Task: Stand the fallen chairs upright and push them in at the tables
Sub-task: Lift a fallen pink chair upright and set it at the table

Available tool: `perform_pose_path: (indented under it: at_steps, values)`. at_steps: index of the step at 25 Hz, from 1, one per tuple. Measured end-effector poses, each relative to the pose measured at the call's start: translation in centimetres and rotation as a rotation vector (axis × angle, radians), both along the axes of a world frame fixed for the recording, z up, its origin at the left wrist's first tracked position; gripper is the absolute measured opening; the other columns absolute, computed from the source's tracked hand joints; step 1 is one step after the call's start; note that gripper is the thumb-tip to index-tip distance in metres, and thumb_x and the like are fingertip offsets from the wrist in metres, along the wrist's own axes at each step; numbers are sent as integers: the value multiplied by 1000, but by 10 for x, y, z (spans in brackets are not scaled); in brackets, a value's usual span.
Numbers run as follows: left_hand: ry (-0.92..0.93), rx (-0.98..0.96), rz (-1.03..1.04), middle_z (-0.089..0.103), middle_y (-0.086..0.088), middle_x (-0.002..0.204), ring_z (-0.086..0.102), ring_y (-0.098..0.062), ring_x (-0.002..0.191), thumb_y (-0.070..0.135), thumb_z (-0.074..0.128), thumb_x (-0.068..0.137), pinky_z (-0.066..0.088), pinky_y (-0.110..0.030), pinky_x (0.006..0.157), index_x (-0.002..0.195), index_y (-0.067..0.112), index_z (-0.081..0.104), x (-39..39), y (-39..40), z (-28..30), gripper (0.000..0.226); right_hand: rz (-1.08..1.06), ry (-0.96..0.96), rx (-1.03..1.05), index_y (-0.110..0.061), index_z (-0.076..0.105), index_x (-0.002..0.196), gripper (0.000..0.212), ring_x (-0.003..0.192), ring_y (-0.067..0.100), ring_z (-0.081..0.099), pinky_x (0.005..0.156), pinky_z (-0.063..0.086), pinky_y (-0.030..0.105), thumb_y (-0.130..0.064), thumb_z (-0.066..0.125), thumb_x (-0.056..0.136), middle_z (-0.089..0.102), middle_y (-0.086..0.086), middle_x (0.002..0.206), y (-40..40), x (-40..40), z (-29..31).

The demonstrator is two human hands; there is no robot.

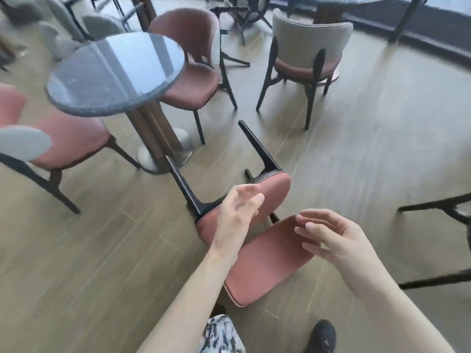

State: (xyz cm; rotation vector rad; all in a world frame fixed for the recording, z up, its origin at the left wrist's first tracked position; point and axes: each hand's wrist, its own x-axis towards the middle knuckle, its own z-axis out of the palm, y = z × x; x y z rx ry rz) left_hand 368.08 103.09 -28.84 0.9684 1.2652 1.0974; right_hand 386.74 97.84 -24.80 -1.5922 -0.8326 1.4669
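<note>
Fallen chair: rust-red upholstered chair with black legs lying on its back on the wood-plank floor, legs pointing toward 11 and 12 o'clock.
Left hand: fingers spread and relaxed, above the seat, gripping nothing.
Right hand: fingers loosely curled, beside the backrest edge; contact cannot be told.
Table: round dark stone-topped table at 10 o'clock, pedestal base near the fallen chair's legs.
Surroundings: upright rust-red chair just beside the table at 12 o'clock; grey-backed chair at 1 o'clock; black chair legs at 3 o'clock.
Writing: none legible.
</note>
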Motion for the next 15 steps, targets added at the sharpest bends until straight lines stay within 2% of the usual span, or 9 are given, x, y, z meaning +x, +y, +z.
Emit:
perform_pose_path:
  at_steps: [3, 6, 10, 13, 15]
  values:
    - [-45, -64, 227, 73, 9, 115, 67, -16, 114, 46, 68, 71, 53, -41, 99, 105, 23, 71, 47, -26, -19, 41, 146, 6, -27, -19, 75, 101, 22, 101, 17, 71, 100, 50, 50, -5, 60, 94, 75, -2, 106, 2, 49, -21]
    - [-92, -110, 345, 72, 8, 117, 67, -16, 115, 47, 70, 70, 53, -38, 96, 101, 28, 73, 89, -61, -40, 37, 248, -24, -40, -22, 75, 100, 23, 103, 20, 70, 99, 51, 46, -6, 61, 93, 76, -5, 104, -6, 83, -42]
    - [-129, -161, 414, 72, 6, 119, 67, -18, 116, 45, 71, 73, 53, -41, 96, 102, 26, 74, 116, -95, -81, 34, 307, -56, -37, -25, 73, 100, 25, 101, 16, 71, 83, 57, 32, -6, 60, 91, 76, -8, 102, -13, 88, -80]
    - [-134, -201, 414, 72, 4, 121, 68, -17, 113, 38, 67, 82, 53, -42, 96, 104, 23, 73, 116, -115, -123, 27, 296, -79, -21, -28, 72, 103, 24, 100, 11, 70, 89, 55, 38, -10, 63, 90, 75, -10, 103, -25, 83, -122]
    - [-131, -222, 442, 72, 4, 121, 69, -17, 112, 43, 68, 78, 53, -40, 94, 101, 25, 73, 114, -128, -162, 29, 306, -61, -33, -31, 72, 102, 22, 101, 11, 70, 89, 55, 39, -16, 67, 87, 75, -11, 104, -32, 84, -161]
